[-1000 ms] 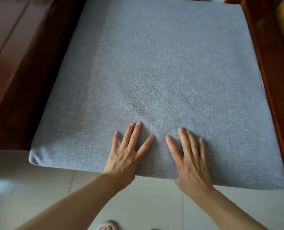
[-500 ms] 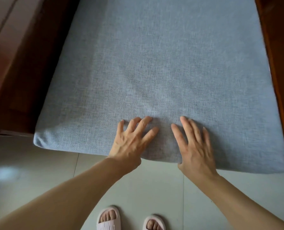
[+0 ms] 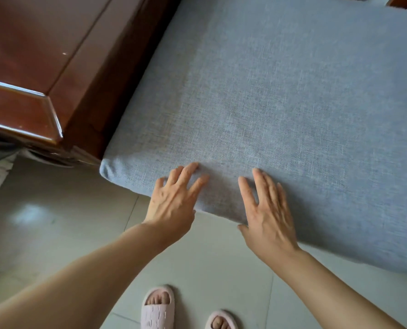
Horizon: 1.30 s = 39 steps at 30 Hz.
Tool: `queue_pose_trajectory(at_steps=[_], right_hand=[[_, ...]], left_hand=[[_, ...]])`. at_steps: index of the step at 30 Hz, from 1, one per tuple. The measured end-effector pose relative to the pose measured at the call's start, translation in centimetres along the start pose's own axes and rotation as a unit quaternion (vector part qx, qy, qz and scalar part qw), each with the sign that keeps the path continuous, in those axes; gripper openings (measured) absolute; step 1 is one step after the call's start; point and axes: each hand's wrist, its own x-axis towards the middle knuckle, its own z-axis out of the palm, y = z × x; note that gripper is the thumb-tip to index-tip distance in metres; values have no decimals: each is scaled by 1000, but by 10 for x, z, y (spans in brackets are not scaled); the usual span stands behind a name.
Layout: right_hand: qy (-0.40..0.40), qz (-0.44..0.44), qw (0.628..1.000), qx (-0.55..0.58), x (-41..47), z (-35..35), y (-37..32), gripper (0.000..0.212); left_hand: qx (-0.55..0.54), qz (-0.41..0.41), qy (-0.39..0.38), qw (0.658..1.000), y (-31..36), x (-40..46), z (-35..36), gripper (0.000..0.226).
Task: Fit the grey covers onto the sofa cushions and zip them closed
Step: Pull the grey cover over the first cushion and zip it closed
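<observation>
1. Pale tiled floor (image 3: 55, 233) in the lower part of the view, glossy, with a soft patch of reflected light at the left.
2. Dark red-brown wooden sofa frame (image 3: 43, 67) at the upper left, polished, with a broad flat armrest and a bevelled front corner; a sliver of the same wood at the upper right corner.
3. Grey covered cushion (image 3: 281, 96) lying flat on the sofa seat, just beside the armrest, filling most of the upper right of the view; front edge overhanging toward the floor, near left corner rounded and slightly puckered.
4. Cover fabric woven, grey-blue, smooth across the top with a faint crease between the two hands; zip not visible from this side.
5. Left hand (image 3: 174, 200) resting palm down at the front edge of the cushion, fingers (image 3: 188, 172) spread and nearly straight, tips on the top face, gripping nothing.
6. Right hand (image 3: 269, 210) flat just to the right of it, fingers straight and slightly apart, lying over the front edge and onto the top, thumb out to the side below the edge, holding nothing.
7. Hands near each other but apart, a strip of grey fabric between them.
8. Bare forearms reaching in from the lower corners.
9. Two feet in pale pink slippers (image 3: 157, 309) on the floor at the bottom centre, toes pointing toward the cushion.
</observation>
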Motion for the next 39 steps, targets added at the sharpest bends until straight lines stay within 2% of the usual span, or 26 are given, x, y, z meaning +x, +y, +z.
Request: queue_pose_trajectory(at_steps=[4,9,14,19,24,31,35,39], right_hand=[[14,-35,999,-6,12,4,-27,86],[21,-55,998,-27,23,13,-64,87],[9,-6,999,-36,24,20,-93,96],[-2,30,998,-48,18,23,-105,101],[-95,48,992,-67,20,2,-118,97],[-165,119,974,-96,20,-15,-127,97],[-186,109,972,-92,21,-21,-123,98],[-206,104,971,-66,23,-37,-119,94]], left_hand=[[-24,-93,-12,995,-18,-17,-9,71],[-70,-173,3,982,-55,-36,-10,70],[-44,-126,-38,990,-87,-54,-2,88],[-64,-101,-50,992,-91,-56,6,93],[-40,-86,-88,992,-92,-59,3,99],[-8,-84,-136,987,-95,-55,-7,100],[9,-77,-169,983,-96,-53,-15,101],[-14,-86,-184,979,-93,-46,-33,90]])
